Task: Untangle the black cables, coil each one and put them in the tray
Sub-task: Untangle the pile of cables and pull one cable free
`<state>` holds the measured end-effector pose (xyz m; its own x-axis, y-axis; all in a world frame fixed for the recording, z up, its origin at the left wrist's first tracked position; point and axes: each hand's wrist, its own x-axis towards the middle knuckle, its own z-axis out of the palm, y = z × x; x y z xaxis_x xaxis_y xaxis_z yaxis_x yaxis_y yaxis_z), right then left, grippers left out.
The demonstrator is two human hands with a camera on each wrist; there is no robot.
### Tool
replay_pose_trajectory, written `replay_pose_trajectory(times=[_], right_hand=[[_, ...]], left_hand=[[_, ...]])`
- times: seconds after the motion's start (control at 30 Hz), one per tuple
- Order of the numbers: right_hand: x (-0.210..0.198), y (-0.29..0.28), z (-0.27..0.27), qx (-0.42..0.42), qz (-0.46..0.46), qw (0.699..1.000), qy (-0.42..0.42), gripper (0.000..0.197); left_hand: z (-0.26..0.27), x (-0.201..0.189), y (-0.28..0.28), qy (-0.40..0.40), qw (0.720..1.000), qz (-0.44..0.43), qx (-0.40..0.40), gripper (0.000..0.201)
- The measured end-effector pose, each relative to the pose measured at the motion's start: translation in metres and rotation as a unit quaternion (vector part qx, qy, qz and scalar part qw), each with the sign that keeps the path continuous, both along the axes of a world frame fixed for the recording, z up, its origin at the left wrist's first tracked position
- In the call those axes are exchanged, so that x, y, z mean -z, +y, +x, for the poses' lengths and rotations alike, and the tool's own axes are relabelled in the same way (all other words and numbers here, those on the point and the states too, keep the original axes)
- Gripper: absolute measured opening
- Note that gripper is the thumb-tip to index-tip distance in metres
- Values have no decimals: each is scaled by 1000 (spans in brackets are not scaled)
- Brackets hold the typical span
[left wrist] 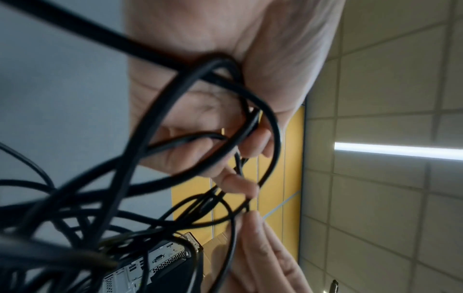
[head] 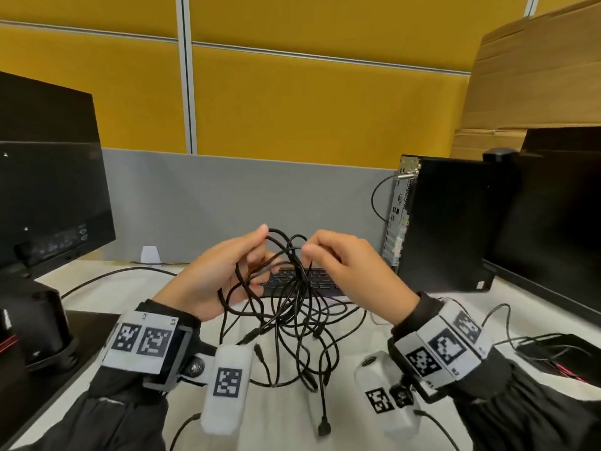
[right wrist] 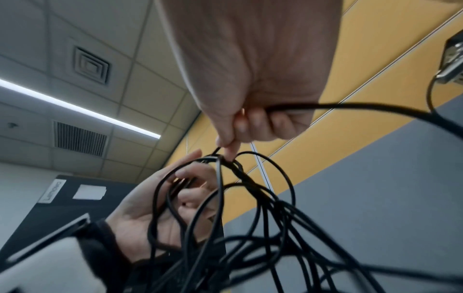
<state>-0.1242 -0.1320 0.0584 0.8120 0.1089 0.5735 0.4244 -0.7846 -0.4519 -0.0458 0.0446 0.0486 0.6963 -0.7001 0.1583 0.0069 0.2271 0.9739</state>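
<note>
A tangle of black cables [head: 292, 307] hangs between my two raised hands above the white desk [head: 279, 418], and its lower loops and plug ends [head: 323, 428] trail down to the desktop. My left hand [head: 257, 255] has its fingers curled through several loops, thumb up; in the left wrist view the loops [left wrist: 175, 95] cross its palm [left wrist: 200, 123]. My right hand [head: 312, 250] pinches one strand at the top of the tangle. The right wrist view shows that pinch [right wrist: 228, 146] and a strand [right wrist: 350, 107] running out of the fist. No tray shows plainly.
A keyboard [head: 302, 281] lies under the hands. A black PC tower [head: 445, 222] and a monitor [head: 559, 222] stand on the right, another monitor [head: 48, 196] on the left. A mouse [head: 559, 356] with its own cable sits at the right edge. Cardboard [head: 536, 76] leans behind.
</note>
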Motion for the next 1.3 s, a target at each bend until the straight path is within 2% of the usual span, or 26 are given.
replay_pose_trajectory(times=[0.13,0.3,0.4,0.47,0.6,0.67,0.73,0.8,0.87,0.93,1.0,1.07,1.17,1.2,1.3], right_hand=[[-5,-10,2,21,69,994,-77,25],[-7,-26,1,32,186,975,-115,25],[-5,-29,-2,39,234,963,-125,26],[-4,-33,-3,45,272,952,-130,26],[3,-47,-6,55,326,935,-129,25],[5,-53,-9,60,314,944,-87,25],[7,-59,-14,53,297,953,-4,26],[7,-62,-19,24,301,951,68,28],[8,-62,-19,-17,336,935,113,36],[12,-56,-15,-58,389,902,177,42],[20,-46,-12,-81,406,874,253,39],[30,-34,-10,-92,369,873,305,29],[38,-17,-4,-103,333,882,317,22],[39,-13,0,-98,331,887,308,22],[42,-4,10,-70,341,899,265,23]], left_hand=[[2,-2,2,32,999,-22,29,49],[9,3,4,81,995,-48,-30,35],[8,4,2,47,998,-35,-21,19],[8,5,2,22,999,-29,-10,21],[13,7,3,-35,999,7,-41,28],[15,7,3,-35,998,6,-55,28],[16,8,4,-23,998,-11,-58,26],[18,8,6,-18,998,-16,-57,26],[19,9,6,-16,998,-17,-56,24],[18,8,6,-6,998,-22,-54,20],[15,7,5,3,998,-33,-44,21],[13,6,5,9,998,-47,-27,23],[17,9,6,22,997,-68,17,47],[18,9,5,25,997,-71,16,42],[14,6,1,34,995,-94,5,12]])
